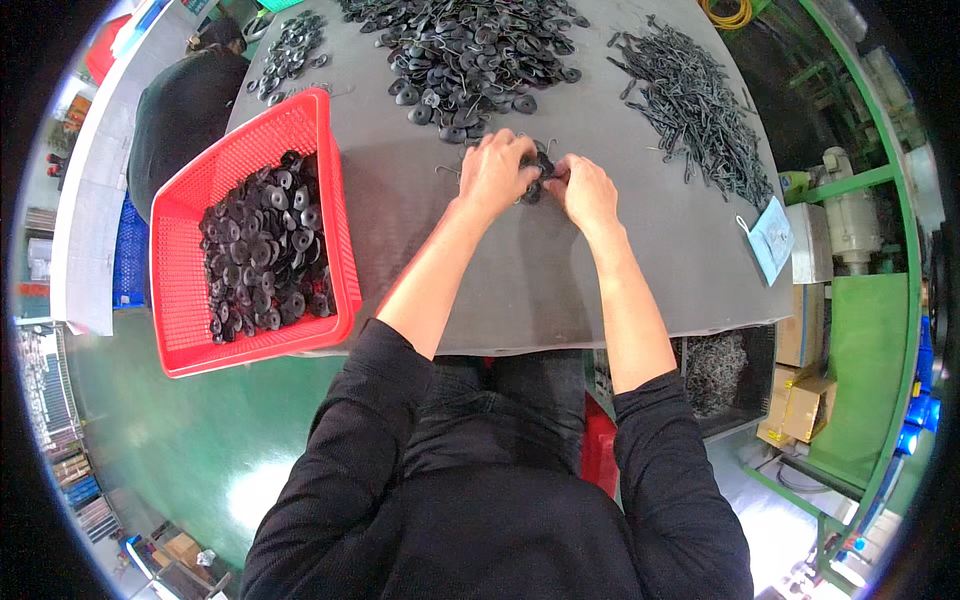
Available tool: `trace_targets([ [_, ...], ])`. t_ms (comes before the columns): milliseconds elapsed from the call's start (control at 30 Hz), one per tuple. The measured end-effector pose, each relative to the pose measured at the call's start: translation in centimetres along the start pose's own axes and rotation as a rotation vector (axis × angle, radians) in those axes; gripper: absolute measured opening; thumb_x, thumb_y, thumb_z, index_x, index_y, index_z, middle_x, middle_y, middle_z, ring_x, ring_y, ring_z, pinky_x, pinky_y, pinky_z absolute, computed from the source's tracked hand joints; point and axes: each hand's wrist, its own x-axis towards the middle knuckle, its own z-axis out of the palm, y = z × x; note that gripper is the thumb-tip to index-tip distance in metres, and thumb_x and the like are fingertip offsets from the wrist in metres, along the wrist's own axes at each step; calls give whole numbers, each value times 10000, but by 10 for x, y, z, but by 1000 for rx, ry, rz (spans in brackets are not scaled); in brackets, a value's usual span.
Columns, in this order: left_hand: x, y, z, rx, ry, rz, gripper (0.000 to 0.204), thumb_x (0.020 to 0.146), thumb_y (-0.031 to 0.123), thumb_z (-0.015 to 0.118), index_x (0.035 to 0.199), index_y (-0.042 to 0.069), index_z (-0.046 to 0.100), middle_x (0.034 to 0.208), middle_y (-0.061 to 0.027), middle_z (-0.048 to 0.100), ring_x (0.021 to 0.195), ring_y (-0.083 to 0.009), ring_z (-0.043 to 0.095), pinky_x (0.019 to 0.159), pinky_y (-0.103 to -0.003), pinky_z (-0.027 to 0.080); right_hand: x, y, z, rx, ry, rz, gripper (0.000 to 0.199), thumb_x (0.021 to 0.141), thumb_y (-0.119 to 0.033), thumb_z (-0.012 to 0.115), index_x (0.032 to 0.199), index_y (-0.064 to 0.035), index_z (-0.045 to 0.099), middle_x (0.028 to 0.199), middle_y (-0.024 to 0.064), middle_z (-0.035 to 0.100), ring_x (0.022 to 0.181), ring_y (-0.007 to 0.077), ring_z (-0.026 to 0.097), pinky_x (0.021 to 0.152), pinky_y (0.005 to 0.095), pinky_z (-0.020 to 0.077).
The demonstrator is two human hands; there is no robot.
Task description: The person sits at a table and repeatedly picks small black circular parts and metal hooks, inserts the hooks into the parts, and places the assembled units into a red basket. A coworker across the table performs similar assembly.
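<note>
near the centre of the frame, the left hand point(497, 174) curls narrowly around a small cluster of round black discs point(541, 171), and the right hand point(588, 190) pinches the cluster's right side. thin, bent wires point(448, 170) show just beside the left hand on the smooth, matte grey tabletop point(500, 290). a heap of dished discs with wire hooks point(470, 55) fills upper centre; slim, dark elongated pieces point(695, 110) pile at upper right. at left, a red perforated plastic basket point(342, 220) holds glossy black discs point(262, 250).
</note>
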Motion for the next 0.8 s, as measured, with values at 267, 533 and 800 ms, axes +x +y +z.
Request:
trace_targets([
  [267,5,12,-40,-498,280,-204,142,736,149,672,829,42,656,736,-107,649,673,-194,634,650,-319,494,4,0,-32,184,294,-208,166,751,-137,660,887,-78,586,794,91,622,739,288,615,627,393,470],
  [533,16,-23,-36,-401,-82,-491,241,668,198,723,855,54,674,760,-81,680,698,-169,654,684,-286,501,48,13,-46,323,-90,41,285,704,-215,736,880,-46,589,749,92,660,667,201,642,607,308,486],
  [800,21,-44,-24,-586,-187,-759,178,746,109,630,903,25,647,586,-10,529,450,-81,431,367,-229,283,43,44,-36,981,-553,632,151,748,-128,699,834,-90,581,613,-23,545,465,27,475,414,199,378],
])
